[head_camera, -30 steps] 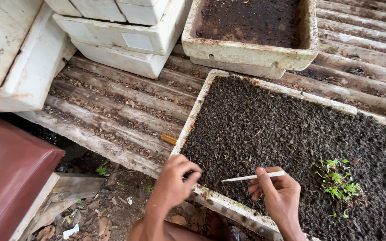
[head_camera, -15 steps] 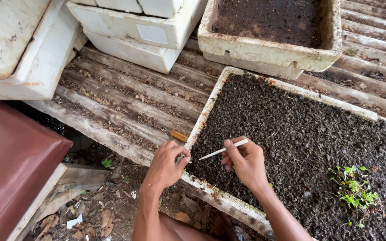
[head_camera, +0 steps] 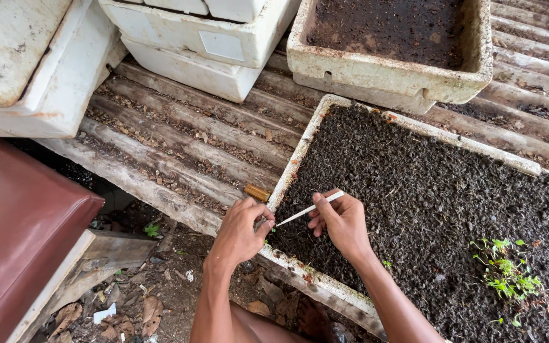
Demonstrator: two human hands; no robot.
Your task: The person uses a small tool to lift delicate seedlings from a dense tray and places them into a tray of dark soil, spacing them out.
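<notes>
- White foam seedling tray [head_camera: 300, 143], filled with dark soil, lies on a weathered slatted wooden platform [head_camera: 179, 149]; head view only.
- Right hand [head_camera: 341, 222]: fingers pinched together on a thin white stick [head_camera: 309, 208], held slanted, its lower tip pointing at the near-left corner of the tray.
- Left hand [head_camera: 239, 232]: rests at the tray's near-left rim, thumb and forefinger closed together at the soil just beside the stick's tip; whether they hold anything cannot be told.
- Green seedlings [head_camera: 503, 273]: a small cluster stands in the soil towards the tray's right side, well apart from both hands.
- Small brown wooden piece [head_camera: 257, 192]: lies on the slats just outside the tray's left rim, near the left hand.
- Second foam box of soil [head_camera: 392, 79]: sits beyond the tray, touching its far edge.
- Stacked white foam boxes [head_camera: 192, 57]: occupy the upper left of the platform.
- Dark red seat surface [head_camera: 17, 241]: lies at the lower left, above littered ground.
</notes>
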